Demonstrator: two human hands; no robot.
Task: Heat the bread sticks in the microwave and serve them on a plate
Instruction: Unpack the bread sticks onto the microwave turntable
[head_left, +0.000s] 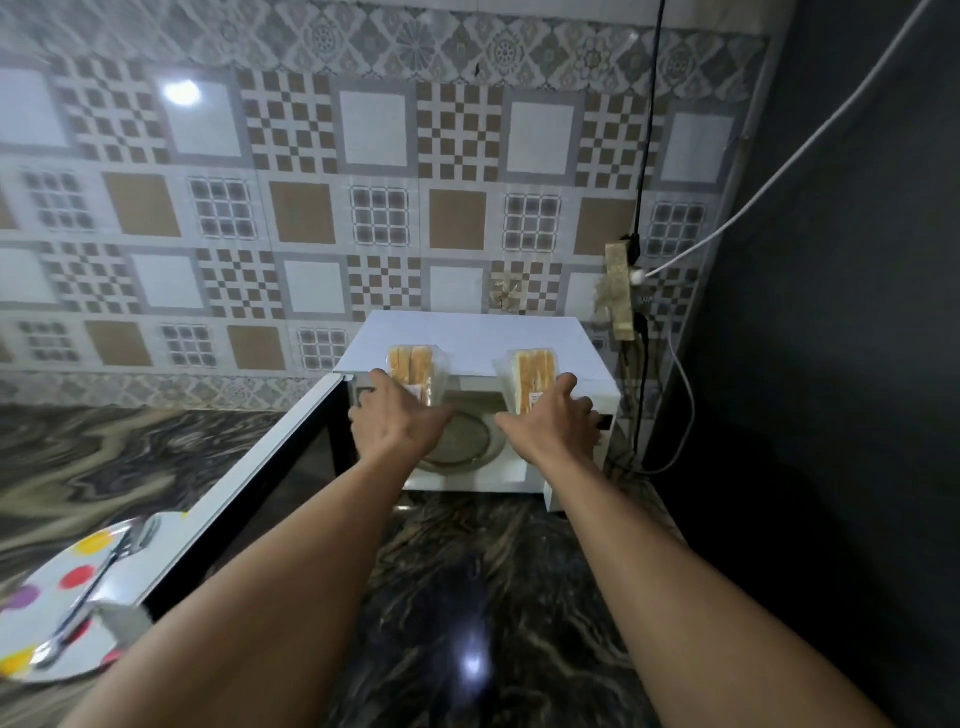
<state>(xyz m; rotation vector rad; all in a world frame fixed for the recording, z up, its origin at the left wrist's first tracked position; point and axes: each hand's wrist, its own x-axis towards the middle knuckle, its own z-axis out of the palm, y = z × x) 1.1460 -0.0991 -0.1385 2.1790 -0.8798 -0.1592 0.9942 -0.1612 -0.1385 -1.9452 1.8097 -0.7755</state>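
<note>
A white microwave (467, 340) stands at the back of the counter with its door (249, 499) swung open to the left. Inside, the glass turntable (470, 431) shows between my hands. My left hand (397, 421) grips a clear pack of bread sticks (413, 366) in front of the microwave's opening. My right hand (556, 421) grips a second clear pack of bread sticks (530, 374) beside it, to the right. Both packs stand upright at the level of the microwave's top edge. A white plate with coloured dots (78, 577) lies at the lower left.
A metal spoon (98, 582) rests on the dotted plate, which the open door partly overlaps. The counter (467, 597) is dark marbled stone. A power strip (621, 291) with black and white cables hangs on the tiled wall right of the microwave. A dark wall closes the right side.
</note>
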